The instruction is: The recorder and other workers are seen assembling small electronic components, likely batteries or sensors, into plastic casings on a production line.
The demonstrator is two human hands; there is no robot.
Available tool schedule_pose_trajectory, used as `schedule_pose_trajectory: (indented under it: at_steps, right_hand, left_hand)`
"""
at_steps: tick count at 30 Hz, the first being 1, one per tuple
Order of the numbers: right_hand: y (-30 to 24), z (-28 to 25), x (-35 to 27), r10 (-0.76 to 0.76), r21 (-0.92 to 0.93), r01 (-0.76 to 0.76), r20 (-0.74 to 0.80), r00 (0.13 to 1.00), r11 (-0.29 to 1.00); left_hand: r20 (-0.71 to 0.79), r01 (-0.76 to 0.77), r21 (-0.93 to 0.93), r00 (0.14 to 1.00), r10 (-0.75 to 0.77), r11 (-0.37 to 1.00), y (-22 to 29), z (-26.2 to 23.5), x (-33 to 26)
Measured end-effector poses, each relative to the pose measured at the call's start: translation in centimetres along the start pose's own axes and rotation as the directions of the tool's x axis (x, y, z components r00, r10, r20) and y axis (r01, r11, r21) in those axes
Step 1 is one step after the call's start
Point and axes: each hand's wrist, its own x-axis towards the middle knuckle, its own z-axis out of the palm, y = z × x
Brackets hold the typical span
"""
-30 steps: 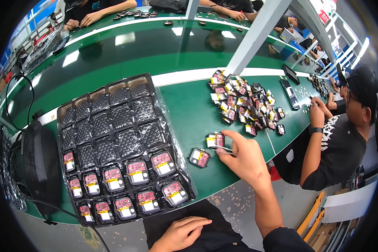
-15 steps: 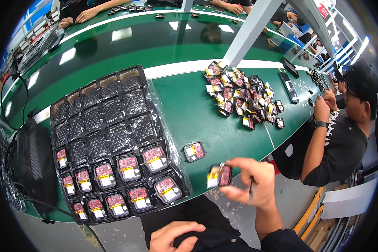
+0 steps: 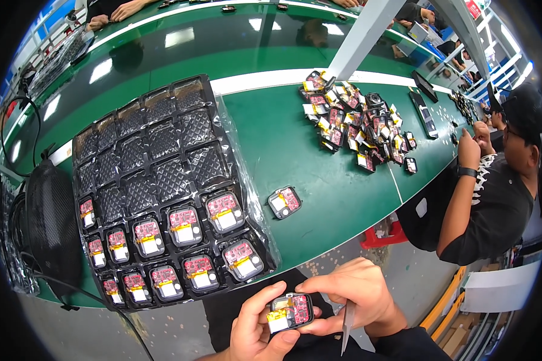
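In front of my body, just off the table edge, both hands hold an open smartwatch housing (image 3: 299, 310) with a red circuit board, yellow tape and a white battery-like block. My left hand (image 3: 250, 330) grips its left side between thumb and fingers. My right hand (image 3: 361, 293) is closed on its right side and also keeps a thin pointed metal tool, seemingly tweezers (image 3: 347, 328), hanging from the palm. A similar watch housing (image 3: 284, 203) lies alone on the green table. Left of my hands, a black blister tray (image 3: 212, 133) holds several such housings in its nearer pockets.
A heap of watch housings (image 3: 358, 123) lies beyond, by a grey post (image 3: 364, 39). A black mesh bag (image 3: 51, 225) and cable sit left of the tray. At right, a co-worker in black (image 3: 494, 198) works near a red stool (image 3: 382, 233). Others sit across the table.
My right hand has brought the watch housing down and left to my left hand, which has risen and taken hold of it too. The view has shifted slightly.
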Motion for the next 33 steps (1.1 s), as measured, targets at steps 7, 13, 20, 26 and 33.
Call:
schedule_pose_trajectory:
  at_steps: [7,13,20,26,33]
  right_hand:
    - [0.5,0.3,-0.7,0.002,0.016,-0.002,0.019,1.0,1.0]
    - [1.2,2.4,-1.8,-0.089,-0.007,0.089,-0.104,0.991,0.996]
    - [3.1,3.7,-5.2,0.035,0.273,0.011,-0.163,0.986,0.962]
    - [2.5,3.7,-5.2,0.216,0.294,-0.204,-0.007,0.976,0.934]
    - [2.6,3.9,-3.8,0.228,0.219,-0.239,0.077,0.971,0.946]
  left_hand:
    - [0.013,0.001,0.014,1.0,-0.001,1.0,-0.7,-0.1,-0.4]
    - [0.008,-0.142,0.295,0.989,0.146,0.945,-0.4,-0.7,0.3]
    - [0.072,0.012,-0.205,0.997,0.003,0.979,0.3,-1.4,-0.4]
    - [0.192,0.237,-0.458,0.967,-0.165,0.856,-2.0,-3.8,-1.7]
    - [0.098,0.31,-0.25,0.951,-0.294,0.918,-1.6,-3.4,-1.7]
